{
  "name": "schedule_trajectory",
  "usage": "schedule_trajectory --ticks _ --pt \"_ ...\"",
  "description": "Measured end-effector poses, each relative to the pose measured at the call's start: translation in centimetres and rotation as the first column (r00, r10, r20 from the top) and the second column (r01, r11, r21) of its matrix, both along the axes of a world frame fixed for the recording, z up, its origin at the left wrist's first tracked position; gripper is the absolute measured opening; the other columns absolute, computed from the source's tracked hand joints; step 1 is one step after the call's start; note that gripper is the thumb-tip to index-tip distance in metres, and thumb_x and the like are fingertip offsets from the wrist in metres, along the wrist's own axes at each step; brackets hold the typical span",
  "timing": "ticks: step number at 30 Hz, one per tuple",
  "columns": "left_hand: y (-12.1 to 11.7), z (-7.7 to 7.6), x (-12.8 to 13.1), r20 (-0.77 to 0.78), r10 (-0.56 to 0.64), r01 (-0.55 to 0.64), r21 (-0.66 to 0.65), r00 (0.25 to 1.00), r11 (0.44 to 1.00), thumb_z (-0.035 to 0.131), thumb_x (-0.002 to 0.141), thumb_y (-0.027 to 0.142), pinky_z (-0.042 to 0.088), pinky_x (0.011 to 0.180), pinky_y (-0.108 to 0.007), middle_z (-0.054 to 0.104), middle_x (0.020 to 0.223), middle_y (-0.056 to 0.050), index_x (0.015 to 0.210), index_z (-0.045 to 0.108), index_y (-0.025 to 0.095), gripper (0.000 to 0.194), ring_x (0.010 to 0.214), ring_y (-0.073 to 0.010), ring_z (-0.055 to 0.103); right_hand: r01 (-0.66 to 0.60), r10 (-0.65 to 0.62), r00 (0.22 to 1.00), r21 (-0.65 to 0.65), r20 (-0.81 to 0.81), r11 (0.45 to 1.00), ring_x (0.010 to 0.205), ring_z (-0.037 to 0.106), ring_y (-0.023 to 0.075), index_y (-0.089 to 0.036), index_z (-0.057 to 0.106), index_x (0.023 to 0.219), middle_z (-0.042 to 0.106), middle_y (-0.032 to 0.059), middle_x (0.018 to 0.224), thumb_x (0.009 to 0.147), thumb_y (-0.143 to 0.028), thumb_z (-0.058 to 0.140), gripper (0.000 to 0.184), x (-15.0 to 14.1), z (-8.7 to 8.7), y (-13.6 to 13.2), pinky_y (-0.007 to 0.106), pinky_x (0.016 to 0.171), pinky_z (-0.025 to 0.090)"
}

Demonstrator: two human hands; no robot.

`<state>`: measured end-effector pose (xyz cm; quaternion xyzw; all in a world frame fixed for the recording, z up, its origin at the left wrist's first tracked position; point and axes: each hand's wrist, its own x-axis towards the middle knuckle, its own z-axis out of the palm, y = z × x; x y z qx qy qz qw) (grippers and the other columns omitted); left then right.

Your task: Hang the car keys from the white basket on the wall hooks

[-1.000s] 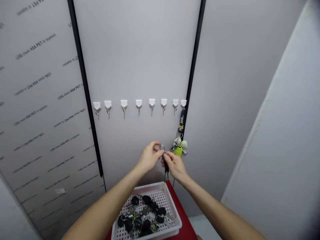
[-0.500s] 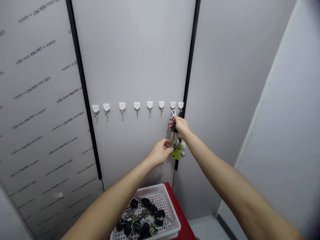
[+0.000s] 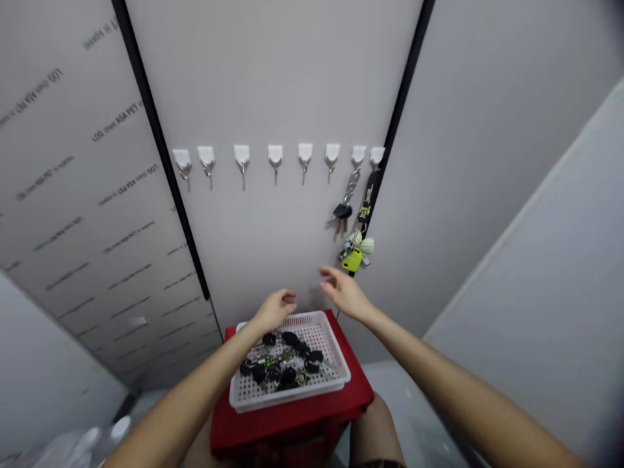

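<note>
A bunch of black-headed keys [image 3: 343,212] hangs by its metal clip from the second wall hook from the right [image 3: 359,156]. Beside it, a black strap [image 3: 369,194] with a lime-green tag [image 3: 351,260] and small charms hangs on the rightmost hook [image 3: 377,156]. My right hand [image 3: 347,294] is below these, fingers apart and holding nothing. Above the back left of a white basket [image 3: 292,398], my left hand [image 3: 275,309] is bent at the fingers with nothing in it. Several bunches of keys [image 3: 287,376] with mostly black heads lie in the basket.
The basket stands on a red stool [image 3: 273,429] between my knees. More white hooks [image 3: 275,155] run leftward along the wall panel. Black strips [image 3: 158,143] edge the panel. Clear bottles with white caps [image 3: 121,428] stand at the lower left.
The key bunch went from my hands up to the second hook from the right, and I have let go. Both hands have come down and back toward the basket. The view has tilted downward.
</note>
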<state>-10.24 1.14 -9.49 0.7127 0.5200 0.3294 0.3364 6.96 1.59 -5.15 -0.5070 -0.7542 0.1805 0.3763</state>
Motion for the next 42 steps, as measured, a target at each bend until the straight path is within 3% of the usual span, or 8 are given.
schedule_trajectory --ticks 4,7,12,21,25,28,35,42 --pt "-2.5 -3.3 -2.6 -0.304 -0.025 0.030 0.009 0.952 1.000 0.047 0.059 0.018 0.035 0.068 -0.027 0.056 0.080 -0.006 0.084 0.052 0.015 0.026 0.073 -0.0154 0.049 -0.244 0.321 0.893 -0.262 0.315 0.934 0.075 0.050 0.0160 -0.012 0.053 0.090 0.056 0.0091 0.084 0.062 -0.023 0.045 0.032 -2.0 -6.1 -3.1 0.026 0.069 0.036" --pt "-3.9 -4.7 -3.2 -0.421 -0.053 0.083 0.054 0.905 0.995 0.048 0.058 0.018 0.032 0.073 -0.027 0.054 0.085 -0.005 0.083 0.052 0.017 0.025 0.081 -0.0168 0.046 -0.209 0.313 0.833 -0.263 0.456 0.942 0.083 0.047 0.0189 -0.013 0.050 0.095 0.053 0.0100 0.089 0.059 -0.024 0.048 0.037 -3.4 -8.6 -4.1 0.027 0.071 0.034" --pt "-4.6 -5.9 -3.0 -0.459 -0.023 0.096 0.137 0.888 0.986 0.046 0.062 0.018 0.031 0.075 -0.028 0.053 0.086 -0.004 0.082 0.051 0.018 0.022 0.084 -0.0178 0.042 -0.115 0.216 0.805 -0.212 0.553 0.970 0.079 0.048 0.0197 -0.014 0.052 0.089 0.054 0.0109 0.086 0.061 -0.024 0.046 0.030 -4.4 -9.7 -3.7 0.027 0.065 0.033" --pt "-4.6 -5.0 -2.0 -0.277 0.073 -0.003 0.244 0.958 0.970 0.047 0.061 0.019 0.027 0.083 -0.030 0.045 0.103 -0.005 0.100 0.040 0.018 0.040 0.096 -0.0166 0.037 -0.256 0.310 0.929 -0.254 0.204 0.933 0.045 0.038 0.0077 -0.015 0.051 0.057 0.046 -0.0021 0.047 0.065 -0.024 0.041 0.015 -3.6 -8.3 -2.6 0.019 0.044 0.026" --pt "-4.4 -4.6 -1.1 -0.186 -0.068 0.091 0.118 0.980 0.989 0.044 0.063 0.018 0.033 0.075 -0.029 0.053 0.088 -0.004 0.087 0.049 0.017 0.025 0.083 -0.0161 0.045 -0.331 0.348 0.937 -0.239 0.032 0.913 0.045 0.036 0.0063 -0.015 0.050 0.059 0.043 -0.0041 0.048 0.064 -0.022 0.042 0.012 -4.0 -6.3 -2.9 0.018 0.046 0.028" --pt "-4.1 -4.0 -0.5 0.044 -0.085 0.084 0.024 0.995 0.996 0.042 0.064 0.019 0.036 0.068 -0.025 0.055 0.079 -0.002 0.085 0.049 0.015 0.022 0.073 -0.0131 0.048 -0.303 0.291 0.953 -0.263 -0.084 0.916 0.048 0.037 0.0064 -0.015 0.049 0.057 0.044 -0.0037 0.050 0.063 -0.024 0.043 0.012 -3.9 -5.2 -2.9 0.019 0.047 0.029" --pt "-3.9 -1.7 0.4 0.502 -0.006 0.164 -0.271 0.865 0.949 0.037 0.067 0.039 0.036 0.046 -0.020 0.050 0.060 0.002 0.081 0.043 0.014 0.029 0.046 -0.0072 0.047 -0.426 0.189 0.835 -0.390 -0.517 0.816 0.049 0.042 0.0057 -0.014 0.045 0.071 0.047 -0.0030 0.056 0.062 -0.031 0.046 0.019 -3.3 -3.3 -2.3 0.018 0.046 0.033" --pt "-3.7 -0.8 0.5 0.470 0.017 0.136 -0.289 0.882 0.948 0.034 0.064 0.051 0.031 0.042 -0.019 0.052 0.049 0.003 0.068 0.045 0.014 0.039 0.041 -0.0076 0.046 -0.406 0.209 0.866 -0.395 -0.454 0.824 0.047 0.039 0.0042 -0.013 0.050 0.069 0.048 -0.0031 0.057 0.062 -0.035 0.046 0.023 -3.4 -2.7 -2.6 0.018 0.045 0.031"
